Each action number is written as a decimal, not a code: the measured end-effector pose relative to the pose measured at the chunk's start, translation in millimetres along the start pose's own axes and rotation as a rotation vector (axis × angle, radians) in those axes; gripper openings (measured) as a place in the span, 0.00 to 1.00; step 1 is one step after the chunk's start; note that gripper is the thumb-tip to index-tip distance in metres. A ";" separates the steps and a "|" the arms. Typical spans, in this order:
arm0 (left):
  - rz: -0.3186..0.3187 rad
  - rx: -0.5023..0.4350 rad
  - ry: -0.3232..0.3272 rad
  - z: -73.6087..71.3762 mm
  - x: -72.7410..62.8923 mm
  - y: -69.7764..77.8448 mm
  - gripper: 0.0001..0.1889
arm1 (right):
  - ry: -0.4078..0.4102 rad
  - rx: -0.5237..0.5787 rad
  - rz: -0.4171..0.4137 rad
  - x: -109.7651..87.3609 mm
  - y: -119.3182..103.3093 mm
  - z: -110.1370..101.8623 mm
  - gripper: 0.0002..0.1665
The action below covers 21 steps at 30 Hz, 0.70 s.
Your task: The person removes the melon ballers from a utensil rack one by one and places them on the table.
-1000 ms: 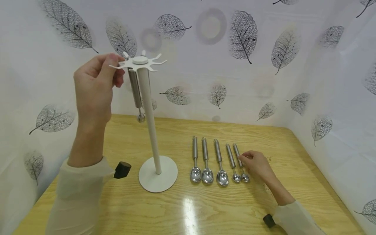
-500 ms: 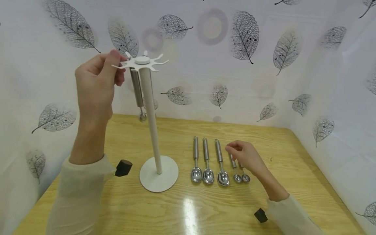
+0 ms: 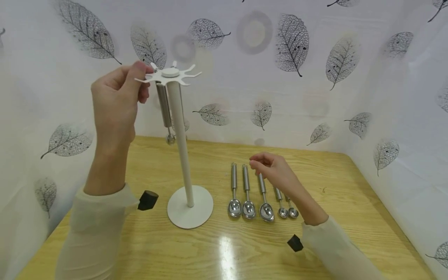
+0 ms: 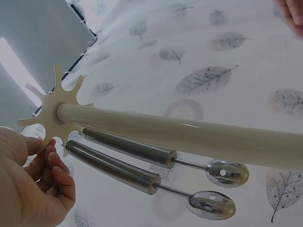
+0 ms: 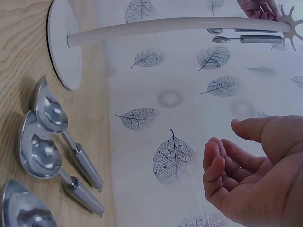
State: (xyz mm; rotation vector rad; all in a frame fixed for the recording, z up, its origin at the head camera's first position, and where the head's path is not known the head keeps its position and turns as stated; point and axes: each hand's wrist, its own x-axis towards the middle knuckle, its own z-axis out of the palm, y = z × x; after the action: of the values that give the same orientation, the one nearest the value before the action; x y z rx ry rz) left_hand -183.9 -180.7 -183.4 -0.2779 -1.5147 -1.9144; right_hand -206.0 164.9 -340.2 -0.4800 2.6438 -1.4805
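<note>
My left hand (image 3: 115,97) pinches a prong of the white utensil stand (image 3: 180,144) at its star-shaped top. From the prongs near my fingers hang two steel melon ballers (image 4: 113,168), handles up and small cups down; in the head view they partly overlap behind the pole. My right hand (image 3: 276,173) hovers with nothing in it, fingers loosely curled, over the handle of one ice cream scoop (image 3: 266,212). Two more ice cream scoops (image 3: 248,210) lie to its left. On its right are two small melon ballers (image 3: 282,212), their handles partly hidden by my right hand and wrist.
The stand's round base (image 3: 175,214) rests on the wooden table (image 3: 196,252), left of the row of scoops. A white curtain (image 3: 224,89) with a leaf print encloses the back and sides of the table.
My right hand has moved left and away from me, from beside the small melon ballers to above the larger scoops' handles. My left hand has kept its pinch on the stand.
</note>
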 end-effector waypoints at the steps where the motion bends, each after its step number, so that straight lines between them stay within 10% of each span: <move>1: 0.002 0.002 0.000 -0.2 0.0 -0.2 0.11 | -0.005 0.008 -0.013 2.5 -2.7 1.5 0.22; 21: 0.028 -0.013 0.010 0.4 -0.1 -4.1 0.10 | -0.018 0.171 -0.375 44.5 -88.0 38.2 0.15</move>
State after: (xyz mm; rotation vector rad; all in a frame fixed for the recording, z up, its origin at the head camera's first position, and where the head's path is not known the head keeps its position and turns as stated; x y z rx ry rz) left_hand -186.4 -179.9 -186.5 -0.2929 -1.4851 -1.9016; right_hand -219.5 77.3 -282.5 -1.0087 2.4795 -1.7661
